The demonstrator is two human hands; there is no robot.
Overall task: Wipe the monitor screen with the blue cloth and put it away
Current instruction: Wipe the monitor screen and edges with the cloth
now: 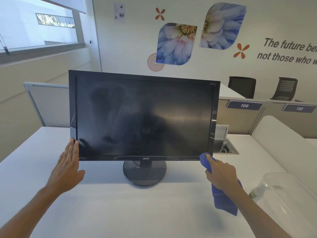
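While the left hand (69,162) lies flat and open against the lower left corner of the monitor (144,115), fingers spread along the frame to steady it, the right hand (221,176) is closed around the blue cloth (223,201), pressing a bunched end of it against the lower right corner of the frame with a fingertip. Most of the cloth hangs loose below and behind that hand, its free end trailing down toward the bench (120,212). Judging by this, the wiping step is in hand and has reached the bottom edge, at the corner nearest the right hand. Dull smears and hazy patches show on the dark glass above and between the two hands, mostly toward the left hand's side, so the screen does not look finished. The next move probably calls for drawing the cloth back across the glass toward the left hand in even passes, with a broader pad of cloth than the one fingertip gives, while the left hand braces the frame so the monitor does not turn on its round stand (144,174). A clear plastic box (288,194) sits just outside the right hand, with what looks like a bottle (259,190) blurred behind its wall; that may be where the cloth goes afterwards, though I cannot tell for certain.
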